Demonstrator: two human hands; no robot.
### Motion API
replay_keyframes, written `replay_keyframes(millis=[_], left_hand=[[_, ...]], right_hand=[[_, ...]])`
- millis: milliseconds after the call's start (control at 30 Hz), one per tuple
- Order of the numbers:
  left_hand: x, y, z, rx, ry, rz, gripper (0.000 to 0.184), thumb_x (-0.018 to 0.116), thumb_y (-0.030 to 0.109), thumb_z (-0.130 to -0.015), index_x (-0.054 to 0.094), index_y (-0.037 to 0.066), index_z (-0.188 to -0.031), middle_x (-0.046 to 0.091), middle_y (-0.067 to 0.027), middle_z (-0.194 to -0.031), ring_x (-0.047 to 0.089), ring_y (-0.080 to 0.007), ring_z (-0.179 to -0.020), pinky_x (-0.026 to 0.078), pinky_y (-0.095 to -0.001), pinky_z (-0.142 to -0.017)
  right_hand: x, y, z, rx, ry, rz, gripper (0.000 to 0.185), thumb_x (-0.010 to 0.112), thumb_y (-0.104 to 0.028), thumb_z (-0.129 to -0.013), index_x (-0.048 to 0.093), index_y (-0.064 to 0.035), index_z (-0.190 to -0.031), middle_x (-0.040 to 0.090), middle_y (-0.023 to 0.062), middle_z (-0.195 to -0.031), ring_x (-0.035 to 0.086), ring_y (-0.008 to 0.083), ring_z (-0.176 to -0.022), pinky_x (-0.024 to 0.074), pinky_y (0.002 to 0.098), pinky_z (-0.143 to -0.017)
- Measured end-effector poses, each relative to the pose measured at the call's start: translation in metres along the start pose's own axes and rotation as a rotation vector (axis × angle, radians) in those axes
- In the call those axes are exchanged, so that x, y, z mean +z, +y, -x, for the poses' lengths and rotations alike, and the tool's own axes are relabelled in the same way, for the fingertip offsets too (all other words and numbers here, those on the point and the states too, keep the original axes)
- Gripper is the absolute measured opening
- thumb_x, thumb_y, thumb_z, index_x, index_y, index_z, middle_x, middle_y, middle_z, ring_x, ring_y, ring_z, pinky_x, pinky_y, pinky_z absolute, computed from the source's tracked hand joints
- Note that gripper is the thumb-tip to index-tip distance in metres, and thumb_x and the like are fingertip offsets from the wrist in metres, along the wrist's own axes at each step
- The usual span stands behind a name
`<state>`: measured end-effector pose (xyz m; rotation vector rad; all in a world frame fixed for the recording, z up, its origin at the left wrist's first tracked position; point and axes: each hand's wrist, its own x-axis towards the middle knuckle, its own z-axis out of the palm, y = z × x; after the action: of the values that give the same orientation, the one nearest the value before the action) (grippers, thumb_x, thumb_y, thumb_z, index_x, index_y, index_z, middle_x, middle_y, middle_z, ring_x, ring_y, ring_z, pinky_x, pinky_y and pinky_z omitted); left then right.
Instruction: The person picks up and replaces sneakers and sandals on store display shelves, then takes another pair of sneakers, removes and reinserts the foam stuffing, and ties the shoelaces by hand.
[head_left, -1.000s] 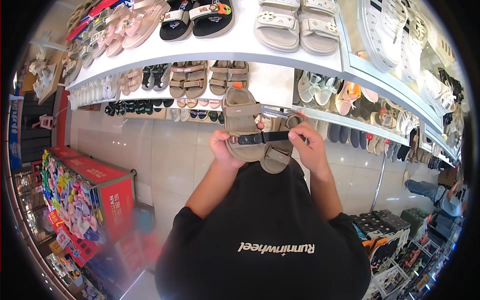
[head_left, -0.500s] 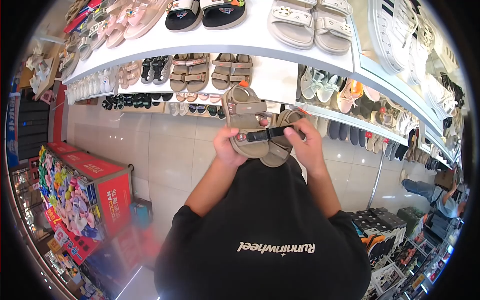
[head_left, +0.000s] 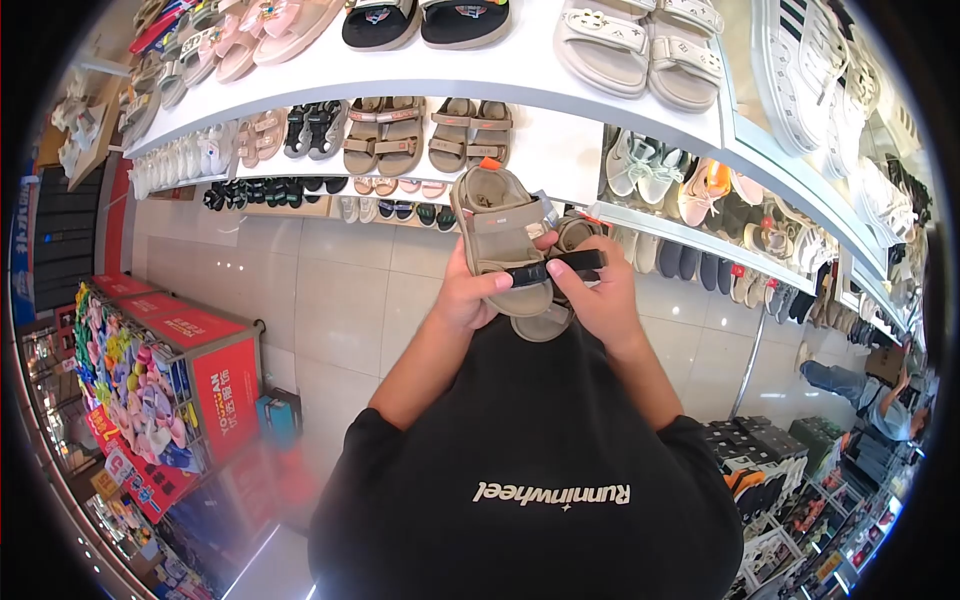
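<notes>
A beige-brown sandal (head_left: 496, 225) with a black front strap is held up before my chest. My left hand (head_left: 470, 287) grips its side, with the thumb lying on the base of the black strap (head_left: 528, 274). Between thumb and fingers, my right hand (head_left: 600, 292) pinches the free part of that strap, whose end sticks out to the right. The second sandal (head_left: 541, 324) hangs behind and below the first, partly covered by it and by my right hand. An orange tag (head_left: 490, 163) shows at the heel of the front sandal.
White shelves (head_left: 440, 95) ahead carry rows of sandals and shoes. A red display stand (head_left: 222, 385) with colourful items is at left. Stacked shoe boxes (head_left: 755, 440) stand low on the right. Another person (head_left: 880, 400) is at the far right.
My left thumb has moved right onto the strap's base. My right hand has shifted left along the strap, and its thumb now presses nearer the front sandal. The second sandal is more covered.
</notes>
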<state>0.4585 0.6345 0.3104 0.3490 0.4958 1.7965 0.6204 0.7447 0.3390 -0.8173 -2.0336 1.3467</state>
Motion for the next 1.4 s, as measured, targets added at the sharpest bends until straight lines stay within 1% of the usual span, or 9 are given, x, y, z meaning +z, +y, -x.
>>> replay_keyframes(millis=[267,467,667,767,1067,1200,1267,1300,1400], left_hand=[[-0.003,0.0,-0.003,0.037,0.028,-0.11,0.072,0.071,-0.001,-0.08,0.039,-0.003,-0.144,0.058,-0.0239,-0.136,0.062,-0.0358,-0.125,0.054,-0.0498,-0.105],[-0.013,-0.01,-0.005,0.067,0.185,-0.173,0.07,0.07,-0.007,-0.084,0.034,0.006,-0.143,0.06,-0.0194,-0.129,0.065,-0.0298,-0.118,0.055,-0.0461,-0.102],[-0.025,-0.02,-0.008,0.137,0.195,-0.276,0.068,0.075,0.007,-0.089,0.033,0.005,-0.143,0.061,-0.021,-0.128,0.065,-0.0317,-0.118,0.056,-0.0469,-0.102],[-0.021,-0.018,-0.007,0.136,0.204,-0.331,0.076,0.076,-0.002,-0.085,0.03,0.008,-0.144,0.056,-0.0161,-0.134,0.062,-0.0259,-0.121,0.054,-0.0431,-0.103],[0.01,-0.003,-0.012,0.233,0.179,-0.49,0.097,0.07,0.004,-0.087,0.007,0.005,-0.161,0.041,-0.0186,-0.148,0.046,-0.0283,-0.137,0.043,-0.0439,-0.113],[0.009,0.001,-0.01,0.522,0.123,-1.374,0.1,0.08,0.015,-0.078,0.022,-0.007,-0.156,0.045,-0.0216,-0.14,0.05,-0.0317,-0.124,0.043,-0.0455,-0.106],[0.009,0.0,-0.011,0.592,0.163,-1.372,0.101,0.085,0.019,-0.073,0.03,-0.011,-0.152,0.049,-0.0216,-0.132,0.051,-0.0325,-0.117,0.043,-0.0458,-0.102],[0.014,0.003,-0.01,0.613,0.178,-1.417,0.101,0.086,0.02,-0.073,0.031,-0.01,-0.152,0.05,-0.0212,-0.131,0.051,-0.032,-0.116,0.043,-0.0458,-0.102],[0.01,0.004,-0.009,0.544,0.212,-1.365,0.1,0.086,0.019,-0.072,0.033,-0.008,-0.152,0.052,-0.0207,-0.132,0.052,-0.0328,-0.12,0.045,-0.0451,-0.102]], right_hand=[[0.002,0.003,0.004,-0.049,0.127,-0.025,0.017,0.083,-0.015,-0.078,0.075,-0.0058,-0.09,0.064,0.0032,-0.078,0.06,0.0214,-0.078,0.0409,0.0379,-0.091],[0.006,0.016,0.008,-0.233,0.144,0.143,0.024,0.085,-0.013,-0.076,0.081,-0.0116,-0.1,0.056,-0.0027,-0.072,0.056,0.0164,-0.072,0.0401,0.0434,-0.096],[0.012,0.01,0.008,-0.37,0.106,0.411,0.028,0.087,-0.021,-0.075,0.081,-0.0159,-0.101,0.047,-0.0049,-0.071,0.052,0.015,-0.073,0.0378,0.0442,-0.099],[0.014,0.014,0.01,-0.391,0.08,0.458,0.03,0.087,-0.022,-0.076,0.08,-0.016,-0.104,0.047,-0.0048,-0.073,0.052,0.0149,-0.073,0.0376,0.046,-0.101],[0.011,0.023,0.009,-0.343,-0.112,0.365,0.05,0.088,-0.032,-0.074,0.074,-0.0103,-0.117,0.062,-0.0005,-0.085,0.062,0.021,-0.087,0.0351,0.0506,-0.107],[0.002,0.035,0.012,-0.162,-0.054,0.161,0.049,0.088,-0.024,-0.073,0.073,-0.0076,-0.117,0.065,0.0044,-0.089,0.062,0.0217,-0.085,0.0435,0.044,-0.097],[-0.002,0.041,0.016,-0.038,0.055,0.041,0.048,0.088,-0.02,-0.074,0.073,-0.0064,-0.118,0.066,0.006,-0.089,0.061,0.0197,-0.084,0.0487,0.0383,-0.089],[-0.005,0.047,0.018,-0.025,0.135,-0.049,0.042,0.086,-0.013,-0.077,0.072,-0.0034,-0.116,0.067,0.0045,-0.088,0.06,0.0154,-0.084,0.0505,0.0308,-0.076],[-0.023,0.061,0.02,0.165,0.277,-0.412,0.03,0.081,-0.009,-0.084,0.071,-0.0014,-0.111,0.066,0.0034,-0.091,0.059,0.0124,-0.085,0.0498,0.029,-0.072]])
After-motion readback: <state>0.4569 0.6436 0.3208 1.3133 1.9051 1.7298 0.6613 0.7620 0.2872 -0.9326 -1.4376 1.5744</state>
